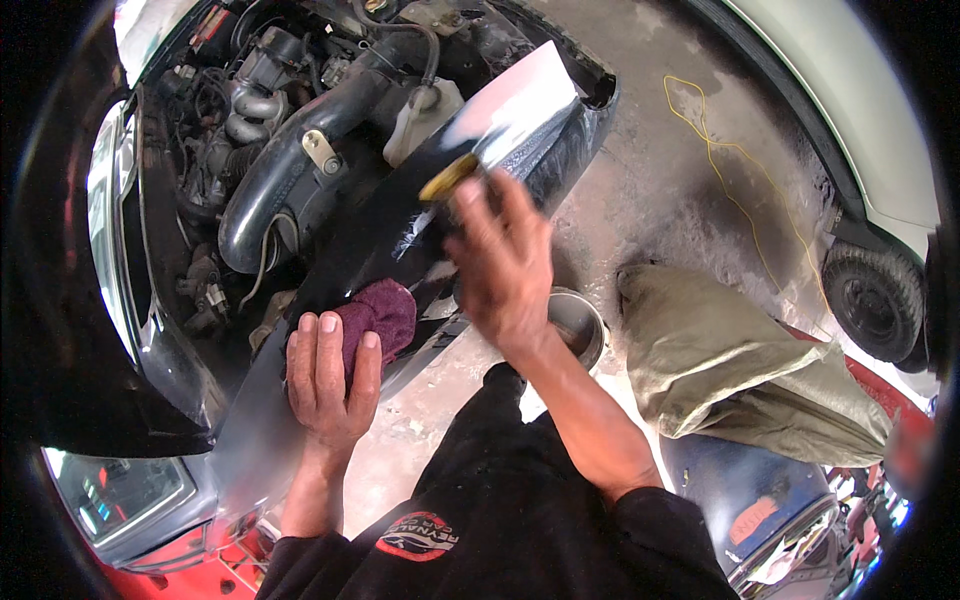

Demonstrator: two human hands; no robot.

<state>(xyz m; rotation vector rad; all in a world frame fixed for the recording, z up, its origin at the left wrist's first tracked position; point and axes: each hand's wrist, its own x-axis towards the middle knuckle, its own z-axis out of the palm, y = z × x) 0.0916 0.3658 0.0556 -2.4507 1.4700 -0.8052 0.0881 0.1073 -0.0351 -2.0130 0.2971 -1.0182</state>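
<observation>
The car's dark fender (395, 215) runs diagonally beside the open engine bay, with a glossy white patch of reflected light at its far end and wet-looking streaks near the middle. My left hand (328, 385) is closed over a bunched purple cloth (380, 318), pressed on the fender's near part. Farther along, my right hand (505, 255) is over the fender, its fingers smeared by motion. They grip a yellow pad (448, 178), sponge-like in look, whose exact kind is unclear. I cannot tell whether the pad touches the paint.
Hoses and a black intake pipe (290, 180) fill the engine bay at left. A bucket (578, 325) stands on the floor behind my right wrist. To the right are a khaki cover (720, 350), a blue drum (740, 490), a yellow cord (735, 190) and another vehicle's wheel (872, 300).
</observation>
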